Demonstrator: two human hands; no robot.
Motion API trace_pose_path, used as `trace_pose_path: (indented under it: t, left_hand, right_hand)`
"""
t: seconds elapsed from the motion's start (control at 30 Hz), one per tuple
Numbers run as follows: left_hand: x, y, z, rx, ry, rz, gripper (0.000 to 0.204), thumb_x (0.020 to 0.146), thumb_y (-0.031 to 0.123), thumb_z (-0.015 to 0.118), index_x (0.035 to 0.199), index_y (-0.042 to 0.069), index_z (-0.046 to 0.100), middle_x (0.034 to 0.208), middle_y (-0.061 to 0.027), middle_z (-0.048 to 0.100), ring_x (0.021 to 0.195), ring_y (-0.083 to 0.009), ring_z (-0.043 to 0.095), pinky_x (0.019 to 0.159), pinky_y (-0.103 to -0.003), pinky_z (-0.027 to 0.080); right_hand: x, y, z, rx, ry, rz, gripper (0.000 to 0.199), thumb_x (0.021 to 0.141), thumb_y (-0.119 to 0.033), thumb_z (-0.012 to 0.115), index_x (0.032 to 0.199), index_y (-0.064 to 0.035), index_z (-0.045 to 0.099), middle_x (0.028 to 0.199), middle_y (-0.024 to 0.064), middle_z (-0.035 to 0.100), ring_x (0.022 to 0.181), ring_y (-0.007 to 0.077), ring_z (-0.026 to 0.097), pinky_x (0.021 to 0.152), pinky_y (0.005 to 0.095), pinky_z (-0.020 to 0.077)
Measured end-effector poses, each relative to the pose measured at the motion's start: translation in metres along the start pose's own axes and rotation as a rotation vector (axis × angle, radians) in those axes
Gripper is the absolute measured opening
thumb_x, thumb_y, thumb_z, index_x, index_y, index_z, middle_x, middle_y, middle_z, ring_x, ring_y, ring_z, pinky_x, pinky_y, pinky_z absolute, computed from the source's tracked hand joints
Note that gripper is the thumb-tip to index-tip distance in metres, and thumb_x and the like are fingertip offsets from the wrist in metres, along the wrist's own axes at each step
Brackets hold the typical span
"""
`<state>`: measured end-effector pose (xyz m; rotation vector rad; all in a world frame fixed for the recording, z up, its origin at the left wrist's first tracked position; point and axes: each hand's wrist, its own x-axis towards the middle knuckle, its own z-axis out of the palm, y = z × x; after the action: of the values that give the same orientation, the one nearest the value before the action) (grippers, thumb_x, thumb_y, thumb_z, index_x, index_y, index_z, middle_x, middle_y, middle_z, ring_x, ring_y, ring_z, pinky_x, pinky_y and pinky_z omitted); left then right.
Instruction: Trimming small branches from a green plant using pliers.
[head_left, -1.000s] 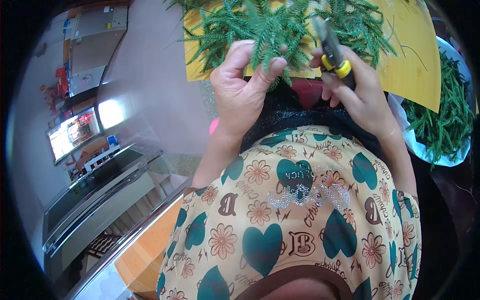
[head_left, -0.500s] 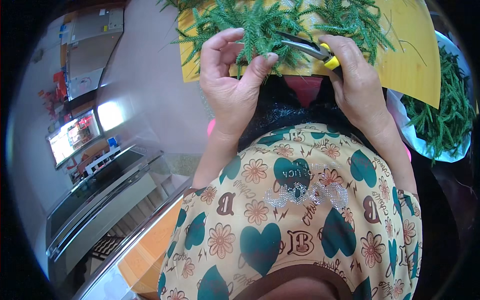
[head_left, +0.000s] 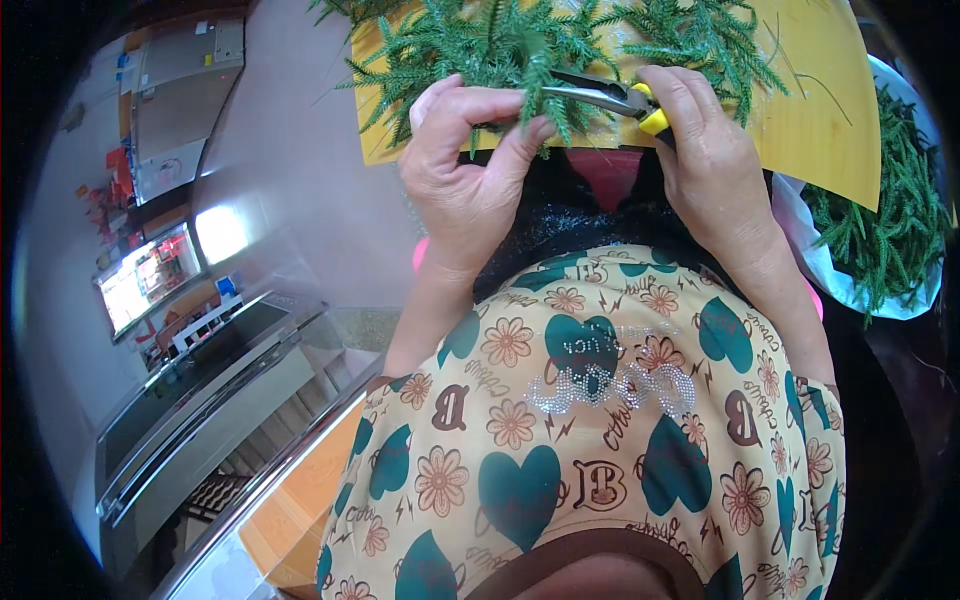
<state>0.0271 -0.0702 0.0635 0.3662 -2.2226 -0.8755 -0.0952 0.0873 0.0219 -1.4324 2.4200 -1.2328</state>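
Green fir sprigs [head_left: 520, 45] crowd the yellow board [head_left: 820, 110]; left hand [head_left: 470, 170] pinches one, right hand [head_left: 710, 160] clamps pliers [head_left: 600, 95].

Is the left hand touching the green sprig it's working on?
Touching. The head view shows the left hand pinching the green sprig between thumb and forefinger, with no gap, while the right hand holds the pliers against it.

Tan shirt, green hearts, flowers
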Motion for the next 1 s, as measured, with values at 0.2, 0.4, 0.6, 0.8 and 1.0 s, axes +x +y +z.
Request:
trace_pose_path:
  t: [0.2,0.4,0.6,0.8,1.0]
  left_hand:
    - [0.004,0.005,0.003,0.147,-0.133,0.122,0.021,0.066,0.01,0.079,0.083,0.006,0.067,0.07,-0.0033,0.064,0.068,-0.0178,0.059,0.09,-0.04,0.039]
    - [-0.002,0.009,0.007,0.083,-0.242,-0.093,0.022,0.067,0.01,0.08,0.083,0.004,0.066,0.075,-0.0049,0.065,0.069,-0.0166,0.06,0.081,-0.034,0.045]
    - [-0.008,0.02,0.02,-0.335,-0.145,-0.373,0.026,0.067,0.007,0.079,0.087,0.001,0.064,0.083,-0.0067,0.066,0.074,-0.0152,0.06,0.068,-0.026,0.049]
    - [-0.013,0.011,0.017,-0.234,-0.165,-0.382,0.032,0.066,0.005,0.079,0.093,0.0,0.063,0.084,-0.0066,0.066,0.076,-0.0151,0.06,0.07,-0.026,0.049]
    - [-0.012,0.009,0.018,0.011,-0.183,-0.224,0.029,0.064,0.003,0.078,0.091,0.0,0.065,0.082,-0.0065,0.066,0.074,-0.0157,0.059,0.07,-0.027,0.048]
  right_hand:
    - [0.0,0.001,0.003,-0.045,0.036,-0.037,0.06,0.069,0.008,0.064,0.124,-0.0058,0.044,0.116,0.0166,0.053,0.099,0.0379,0.057,0.079,0.0412,0.0498]
    - [-0.001,0.0,0.006,-0.107,0.051,-0.051,0.06,0.069,0.007,0.063,0.124,-0.0055,0.044,0.115,0.0163,0.053,0.098,0.0367,0.058,0.079,0.0407,0.0499]
    - [0.001,0.005,0.003,-0.194,0.093,-0.098,0.043,0.078,-0.004,0.056,0.119,-0.0007,0.046,0.109,0.0138,0.054,0.09,0.0266,0.062,0.072,0.0332,0.053]
    - [0.0,0.004,0.008,-0.276,0.125,-0.105,0.042,0.078,-0.005,0.056,0.118,-0.0012,0.047,0.108,0.0127,0.055,0.089,0.0249,0.062,0.07,0.0314,0.0534]
    - [0.0,0.006,0.008,-0.309,0.125,-0.114,0.043,0.077,-0.007,0.057,0.119,-0.0017,0.047,0.106,0.0114,0.056,0.088,0.0234,0.062,0.067,0.0295,0.0536]
